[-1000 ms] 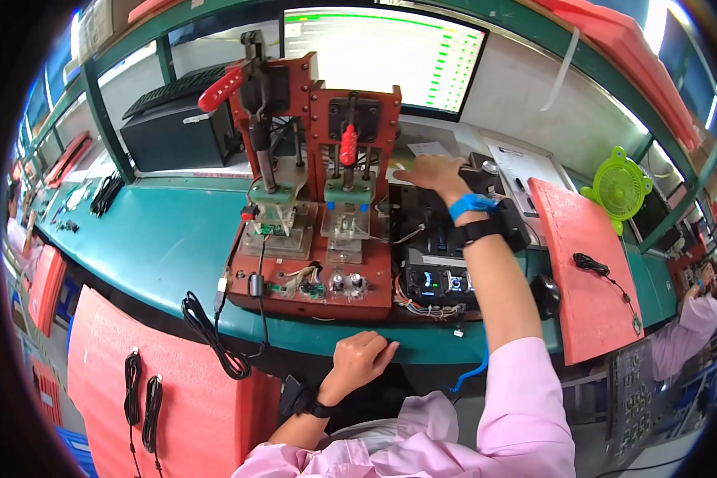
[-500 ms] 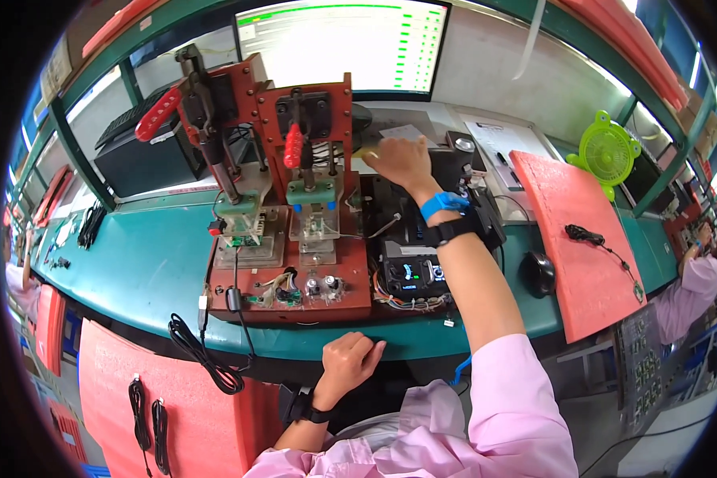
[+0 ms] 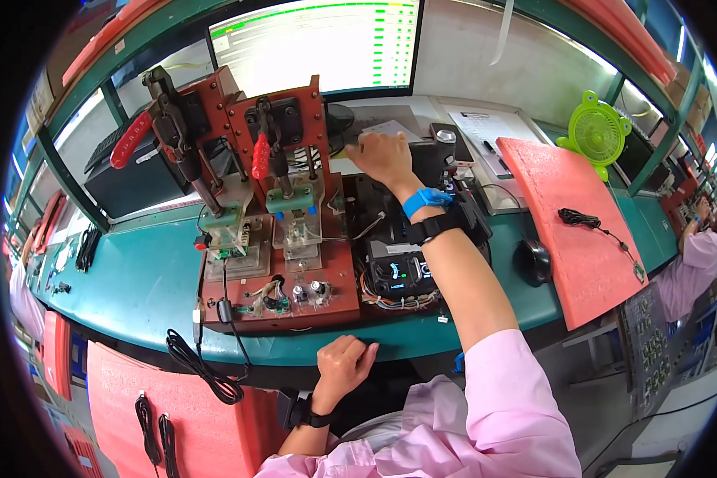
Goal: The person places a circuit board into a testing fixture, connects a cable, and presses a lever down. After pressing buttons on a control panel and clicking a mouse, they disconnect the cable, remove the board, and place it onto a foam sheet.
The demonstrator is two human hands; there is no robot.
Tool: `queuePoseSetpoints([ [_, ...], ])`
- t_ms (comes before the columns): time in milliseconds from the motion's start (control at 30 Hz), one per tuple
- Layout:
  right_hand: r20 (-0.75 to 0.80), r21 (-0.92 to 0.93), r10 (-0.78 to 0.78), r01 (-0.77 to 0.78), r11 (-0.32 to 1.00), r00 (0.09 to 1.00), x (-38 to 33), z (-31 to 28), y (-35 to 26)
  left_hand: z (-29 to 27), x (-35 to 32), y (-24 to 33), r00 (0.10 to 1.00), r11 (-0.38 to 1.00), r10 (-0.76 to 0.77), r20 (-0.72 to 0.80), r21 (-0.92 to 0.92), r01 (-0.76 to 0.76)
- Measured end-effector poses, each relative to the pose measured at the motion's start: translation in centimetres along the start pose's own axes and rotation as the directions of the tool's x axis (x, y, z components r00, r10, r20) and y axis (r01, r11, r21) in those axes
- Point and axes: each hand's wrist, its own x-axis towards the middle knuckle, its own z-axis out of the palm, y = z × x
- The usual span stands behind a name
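My right hand (image 3: 384, 162) reaches over a black boxy device (image 3: 382, 239) with a small lit panel. Its back faces up and the fingers bend down beside the red toggle-clamp fixture (image 3: 315, 119); the fingertips are hidden, so any held thing cannot be made out. My left hand (image 3: 345, 368) hovers by the bench's front edge in a loose fist, with nothing seen in it. On the fixture's base, a small green circuit board (image 3: 233, 253) sits under the left clamp, near a black cable (image 3: 203, 366) that hangs over the edge.
A bright monitor (image 3: 319, 48) stands behind the fixture. To the right are a black mouse (image 3: 532, 263), a pink foam sheet (image 3: 570, 231) bearing a cable, and a green fan (image 3: 597, 137). More pink foam (image 3: 191, 430) with coiled cables lies at lower left. Other people work at both sides.
The view has swung slightly, so the bench scene sits further left. My right hand stays over the device beside the fixture, and my left hand keeps its loose fist.
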Motion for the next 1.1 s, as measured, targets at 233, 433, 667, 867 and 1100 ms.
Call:
queuePoseSetpoints([
  [233,0.079,-0.193,-0.061,0.075,0.978,0.995,-0.5,-0.2,-0.4,0.1,-0.2,0.0,1.000,1.000,-0.004,0.009,0.003,0.004],
  [433,-0.037,-0.076,0.011,-0.013,0.997,0.999,0.0,0.4,-0.3,0.3,-0.1,0.0,1.000,0.997,-0.010,0.017,0.076,0.008],
  [667,0.071,-0.215,-0.037,0.052,0.975,0.997,-0.5,-0.6,-0.9,0.3,-0.4,-0.1,0.999,0.990,-0.018,0.037,0.139,0.013],
  [867,-0.099,0.312,-0.043,0.073,0.947,0.994,-0.6,-5.0,4.5,0.9,-0.4,-0.3,1.000,0.993,-0.022,0.023,0.114,0.019],
  [1100,0.068,-0.317,0.297,-0.262,0.912,0.953,-16.0,-14.5,16.1,0.2,-0.4,-0.3,1.000,0.999,-0.007,0.024,0.051,0.006],
])
